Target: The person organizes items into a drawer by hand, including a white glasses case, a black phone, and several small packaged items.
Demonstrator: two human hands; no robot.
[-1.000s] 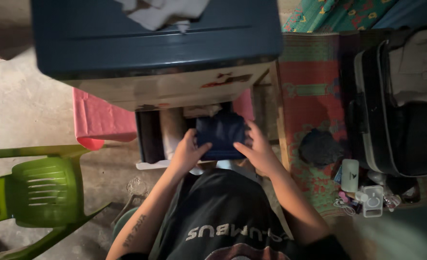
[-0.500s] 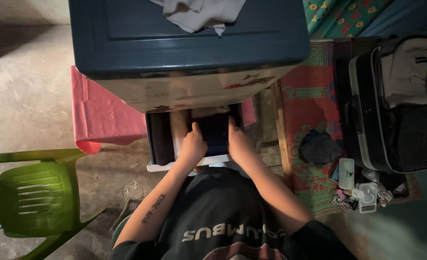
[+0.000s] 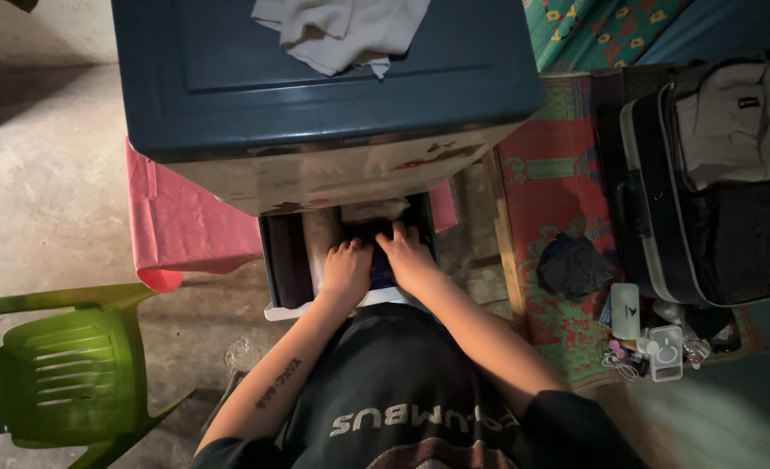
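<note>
Two hands press flat on a dark blue folded garment [image 3: 381,265] lying in an open drawer [image 3: 282,260] at the frame's centre. Nearest the camera is the person's black shirt [image 3: 402,382] with pale lettering, at 6 o'clock. From it the forearms reach up toward 12 o'clock. The left hand [image 3: 347,269] lies palm down on the garment's left part, fingers spread and not closed around anything. The right hand [image 3: 407,254] rests on its right part, likewise flat, fingers pointing toward the drawer's back. So little of the garment shows between the hands that its long axis cannot be told; the visible strip runs from 6 to 12 o'clock, along the drawer's depth.

At 8 o'clock stands a green plastic chair [image 3: 63,365] on the concrete floor. At 4 o'clock a cluster of small white items [image 3: 654,339], one a flat white rectangular box with a dark mark, lies on a red patterned mat [image 3: 559,174], just beside a dark bundle [image 3: 574,265]. At 3 o'clock sits an open black suitcase [image 3: 706,252] with a beige bag [image 3: 724,122] on top.

Beyond the hands, the cabinet's pale front [image 3: 341,169] carries small red and dark stickers. A pink cloth [image 3: 185,217] lies under it at 9 o'clock. On the dark blue cabinet top [image 3: 229,78], at 12 o'clock, lies a crumpled grey rag [image 3: 337,30].
</note>
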